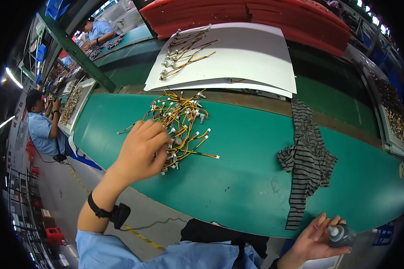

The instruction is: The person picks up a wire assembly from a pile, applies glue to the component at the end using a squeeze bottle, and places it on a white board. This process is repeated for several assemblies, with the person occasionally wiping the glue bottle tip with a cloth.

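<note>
My left hand (143,150) reaches over the near-left side of a loose pile of short cable assemblies (179,112). These have yellow, red and black wires, white plugs and small metal parts. The fingers are curled together at the pile, and what is between them is hidden. At the table's near right edge, my right hand (313,240) grips a small dark bottle (344,236) with a pale nozzle. Farther back, more cable assemblies (179,62) lie in a row along the left part of a white sheet (251,58).
A grey-and-black striped cloth (307,161) lies on the green tabletop (242,179), right of the pile. Red stacked material (247,15) stands behind the white sheets. A green post (76,54) rises at the far left. Co-workers (42,119) sit farther left.
</note>
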Available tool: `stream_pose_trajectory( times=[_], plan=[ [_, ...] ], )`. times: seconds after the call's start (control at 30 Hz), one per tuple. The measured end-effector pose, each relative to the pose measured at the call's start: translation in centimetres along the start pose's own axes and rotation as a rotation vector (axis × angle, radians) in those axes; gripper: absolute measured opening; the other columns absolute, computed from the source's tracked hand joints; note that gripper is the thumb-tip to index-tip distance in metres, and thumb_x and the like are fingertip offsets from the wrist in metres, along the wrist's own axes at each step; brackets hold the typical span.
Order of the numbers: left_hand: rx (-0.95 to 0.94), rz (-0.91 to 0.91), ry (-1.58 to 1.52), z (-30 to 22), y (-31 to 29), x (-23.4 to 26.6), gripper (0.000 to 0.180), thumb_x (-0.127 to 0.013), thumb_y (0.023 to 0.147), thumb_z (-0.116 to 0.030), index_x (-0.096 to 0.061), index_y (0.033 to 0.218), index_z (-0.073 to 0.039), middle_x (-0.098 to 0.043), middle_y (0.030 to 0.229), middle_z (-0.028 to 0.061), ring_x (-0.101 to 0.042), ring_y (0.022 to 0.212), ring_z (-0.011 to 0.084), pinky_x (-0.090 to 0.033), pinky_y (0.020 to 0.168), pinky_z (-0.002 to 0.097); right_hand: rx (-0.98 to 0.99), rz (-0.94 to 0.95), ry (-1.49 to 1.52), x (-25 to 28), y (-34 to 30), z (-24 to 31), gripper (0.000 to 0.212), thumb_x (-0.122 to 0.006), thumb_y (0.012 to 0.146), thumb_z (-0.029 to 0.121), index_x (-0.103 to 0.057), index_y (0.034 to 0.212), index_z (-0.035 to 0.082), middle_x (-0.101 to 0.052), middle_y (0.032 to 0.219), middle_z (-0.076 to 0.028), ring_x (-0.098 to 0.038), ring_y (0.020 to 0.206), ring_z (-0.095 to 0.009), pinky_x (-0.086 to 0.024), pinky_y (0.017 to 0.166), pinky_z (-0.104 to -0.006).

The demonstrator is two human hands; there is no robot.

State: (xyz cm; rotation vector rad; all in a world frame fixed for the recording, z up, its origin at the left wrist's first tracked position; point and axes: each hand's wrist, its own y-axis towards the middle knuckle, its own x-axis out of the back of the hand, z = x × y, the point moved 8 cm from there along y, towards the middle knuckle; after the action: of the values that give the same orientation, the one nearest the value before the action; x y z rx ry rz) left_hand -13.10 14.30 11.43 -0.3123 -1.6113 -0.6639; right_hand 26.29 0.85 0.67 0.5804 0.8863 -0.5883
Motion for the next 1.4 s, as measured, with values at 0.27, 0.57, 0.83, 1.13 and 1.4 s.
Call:
stream_pose_trajectory(
  times=[0.27,0.57,0.83,1.13,1.4],
  plan=[
    [0.150,-0.201,-0.079,-3.4,-4.9,-0.4,0.023,-0.062,0.066,-0.001,-0.060,0.089,-0.003,-0.057,0.089,0.0105,-0.054,0.084,0.0310,-0.041,0.076,0.0377,-0.090,-0.120,0.015,0.0,-1.7,-0.6,0.069,-0.069,0.076,0.061,-0.054,0.113,0.005,-0.064,0.099,-0.008,-0.054,0.064,-0.017,-0.044,0.072,-0.0353],
    [-0.144,-0.095,-0.415,-20.6,2.5,-6.6,0.037,-0.053,0.075,0.001,-0.061,0.111,0.003,-0.058,0.123,0.0138,-0.052,0.120,0.0264,-0.042,0.091,0.0398,0.210,0.168,-0.842,-2.5,0.9,3.9,0.060,-0.076,0.075,0.042,-0.053,0.114,0.003,-0.058,0.104,-0.008,-0.057,0.088,-0.018,-0.047,0.080,-0.0329],
    [-0.174,0.002,-0.463,-22.5,4.3,-9.0,0.041,-0.056,0.075,0.001,-0.061,0.116,-0.002,-0.054,0.131,0.0105,-0.047,0.126,0.0272,-0.035,0.101,0.0438,-0.096,0.476,-1.252,-6.3,1.9,0.8,0.043,-0.084,0.061,0.012,-0.060,0.095,0.002,-0.061,0.089,-0.008,-0.059,0.080,-0.019,-0.049,0.070,-0.0312],
    [-0.103,-0.040,-0.483,-23.2,5.1,-9.5,0.039,-0.067,0.073,-0.010,-0.062,0.111,-0.003,-0.055,0.128,0.0090,-0.047,0.125,0.0259,-0.035,0.101,0.0447,-0.087,0.892,-1.412,-9.4,2.6,0.1,0.035,-0.087,0.053,0.012,-0.063,0.077,0.004,-0.066,0.073,-0.008,-0.065,0.068,-0.021,-0.051,0.063,-0.0295],
    [0.112,-0.151,-0.574,-21.5,5.4,-8.6,0.034,-0.073,0.071,-0.012,-0.064,0.103,-0.004,-0.059,0.104,0.0070,-0.053,0.103,0.0274,-0.038,0.087,0.0429,0.008,0.871,-1.290,-9.0,2.1,0.6,0.040,-0.089,0.056,0.017,-0.061,0.081,0.003,-0.067,0.077,-0.009,-0.065,0.064,-0.021,-0.051,0.058,-0.0294]
  ],
)
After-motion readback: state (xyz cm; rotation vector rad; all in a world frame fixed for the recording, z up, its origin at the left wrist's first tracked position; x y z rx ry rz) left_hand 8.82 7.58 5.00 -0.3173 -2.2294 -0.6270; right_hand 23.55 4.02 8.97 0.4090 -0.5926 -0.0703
